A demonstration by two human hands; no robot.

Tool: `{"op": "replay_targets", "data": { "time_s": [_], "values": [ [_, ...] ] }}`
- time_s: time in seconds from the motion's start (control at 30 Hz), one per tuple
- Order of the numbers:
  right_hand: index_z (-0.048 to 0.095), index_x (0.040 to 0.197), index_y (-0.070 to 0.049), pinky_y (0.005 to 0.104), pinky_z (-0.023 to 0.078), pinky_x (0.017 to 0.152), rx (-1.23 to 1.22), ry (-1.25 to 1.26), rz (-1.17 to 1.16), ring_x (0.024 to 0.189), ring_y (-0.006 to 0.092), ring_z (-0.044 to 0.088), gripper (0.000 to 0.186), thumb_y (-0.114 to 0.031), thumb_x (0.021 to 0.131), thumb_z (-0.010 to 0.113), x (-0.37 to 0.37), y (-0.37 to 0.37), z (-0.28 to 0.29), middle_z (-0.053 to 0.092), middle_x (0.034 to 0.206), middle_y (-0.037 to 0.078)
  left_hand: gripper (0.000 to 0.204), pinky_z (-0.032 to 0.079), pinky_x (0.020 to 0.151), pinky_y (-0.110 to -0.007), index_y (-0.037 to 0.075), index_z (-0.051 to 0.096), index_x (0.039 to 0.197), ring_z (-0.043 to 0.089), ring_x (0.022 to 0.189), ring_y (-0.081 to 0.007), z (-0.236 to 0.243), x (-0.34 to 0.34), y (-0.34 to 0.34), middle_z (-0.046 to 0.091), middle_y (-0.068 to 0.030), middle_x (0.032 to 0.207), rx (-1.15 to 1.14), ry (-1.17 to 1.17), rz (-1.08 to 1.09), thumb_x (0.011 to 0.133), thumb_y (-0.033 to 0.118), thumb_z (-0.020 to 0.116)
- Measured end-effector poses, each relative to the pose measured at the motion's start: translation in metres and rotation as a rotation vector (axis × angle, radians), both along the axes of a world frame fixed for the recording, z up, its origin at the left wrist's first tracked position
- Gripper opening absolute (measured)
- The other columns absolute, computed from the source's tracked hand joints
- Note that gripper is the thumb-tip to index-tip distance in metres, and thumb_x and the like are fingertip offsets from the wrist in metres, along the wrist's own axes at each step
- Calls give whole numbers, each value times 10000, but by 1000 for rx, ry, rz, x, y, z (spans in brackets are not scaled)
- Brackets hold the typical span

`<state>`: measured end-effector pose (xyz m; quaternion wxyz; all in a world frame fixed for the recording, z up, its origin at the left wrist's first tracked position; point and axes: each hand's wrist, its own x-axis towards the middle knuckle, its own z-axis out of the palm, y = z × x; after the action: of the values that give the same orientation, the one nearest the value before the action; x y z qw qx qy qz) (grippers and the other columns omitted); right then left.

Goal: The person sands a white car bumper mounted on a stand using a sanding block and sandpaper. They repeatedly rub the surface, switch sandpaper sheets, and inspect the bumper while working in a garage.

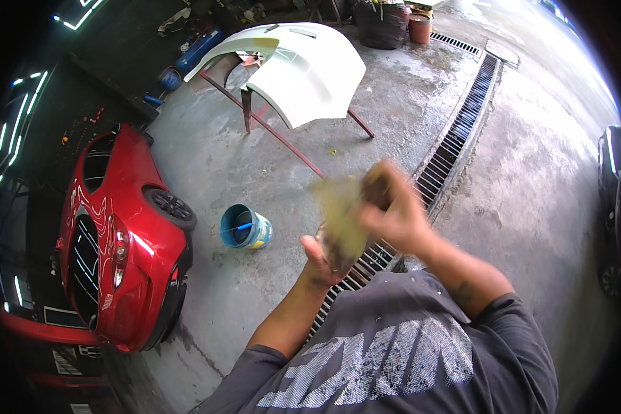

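Observation:
A thin yellow-green sheet [343,217], smeared by motion, is up in front of my chest. My right hand [397,210] grips its right side, the fingers curled and the thumb pressed toward them. Something dark and blurred shows between that thumb and the fingers; its kind is unclear. Below and left of it my left hand [323,257] is at the sheet's lower end with the thumb sticking up and apart. The sheet and the blur hide the other fingers of that hand.
A blue bucket [258,231] with a blue-handled tool stands on the concrete floor. Beyond it, a white car body panel [314,76] rests on a red metal stand [283,143]. A red car [127,255] is at left, a dark car [610,183] far right. A grated drain [455,134] crosses the floor.

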<state>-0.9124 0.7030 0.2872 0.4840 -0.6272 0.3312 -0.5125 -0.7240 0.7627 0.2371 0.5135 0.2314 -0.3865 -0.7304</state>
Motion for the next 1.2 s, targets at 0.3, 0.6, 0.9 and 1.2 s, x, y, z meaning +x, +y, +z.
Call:
{"op": "replay_targets", "data": {
  "time_s": [0.3, 0.6, 0.9, 1.2],
  "values": [
    [549, 1294, -31, 356, 553, 906, 12, 75, 127, 1027, 166, 623, 491, -139, 905, 829, 20, 15, -17, 616, 1082, 62, 1516, 361, 1315, -524, 60, 175, 1760, 425, 1590, -358, -30, 6, -15, 355, -184, 1761, -21, 342, -72, 685, 1088, 468],
    [549, 1184, -57, 300, 570, 727, 820, -575, 193, 862, 129, 683, 419, -52, 893, 850, -10, 31, -77, 664, 989, 47, 702, 593, 929, -357, 14, 458, 1508, 684, 1098, -175, -66, -1, -9, 672, -108, 1189, 420, -183, 739, 1009, 318, 849],
    [550, 1191, -34, 305, 566, 778, 553, -302, -116, 897, 115, 660, 417, -53, 914, 861, -17, 20, -91, 683, 1034, 65, 547, 600, 891, -335, 40, 597, 1410, 684, 1000, -151, -40, 18, -5, 690, -46, 1114, 345, -182, 573, 978, 212, 884],
    [512, 1270, -57, 362, 655, 835, 795, -733, 100, 982, 204, 762, 471, 23, 919, 817, -22, 9, -43, 704, 1123, 110, 1309, 280, 1348, -530, 132, 272, 1746, 356, 1630, -302, 15, -28, 18, 364, -124, 1765, 67, 115, 126, 805, 1005, 530]
  ]
}}
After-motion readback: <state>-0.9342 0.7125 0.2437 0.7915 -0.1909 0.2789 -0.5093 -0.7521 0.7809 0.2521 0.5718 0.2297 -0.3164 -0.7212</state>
